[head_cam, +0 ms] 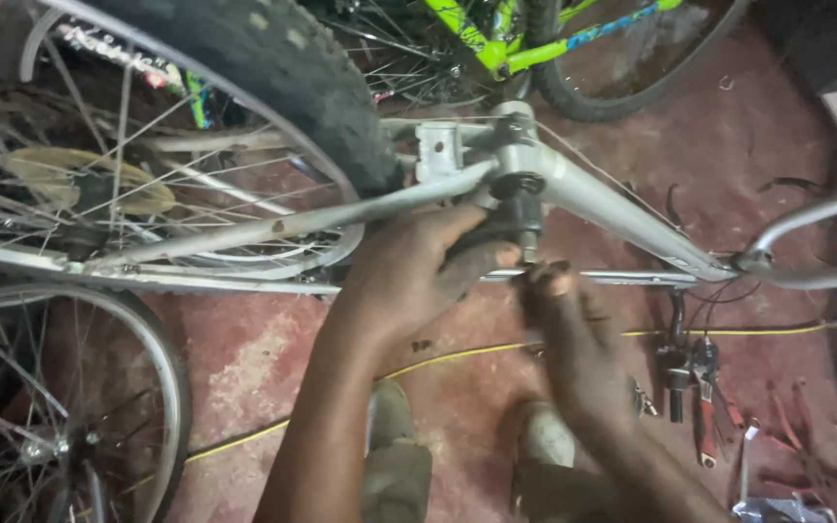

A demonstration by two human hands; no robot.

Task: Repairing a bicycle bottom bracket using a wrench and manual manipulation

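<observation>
Nearest the camera, the person's two worn, dusty shoes [399, 446] stand on the stained red concrete floor [263, 358], planted apart, seemingly to steady the stance under the work. Just above them the left hand [409, 276] is curled around the dark cylindrical bottom-bracket fitting [515, 218], thumb and fingers wrapped on it, apparently bracing it. The right hand [573, 339], at about 5 o'clock from that fitting, pinches at its lower end with bunched fingertips; the motion blur hides whether anything small sits between them. The fitting sits in the shell of an upturned grey metal bicycle frame [612, 208], which puts the bracket within easy reach from above. Out at 10 o'clock a knobbly black tyre [283, 68] curves over a spoked silver wheel [99, 203]. At 4 o'clock red-handled pliers [704, 407] lie on the floor near the right hand. A thin yellow cable [728, 332] runs across the floor behind the hands.
</observation>
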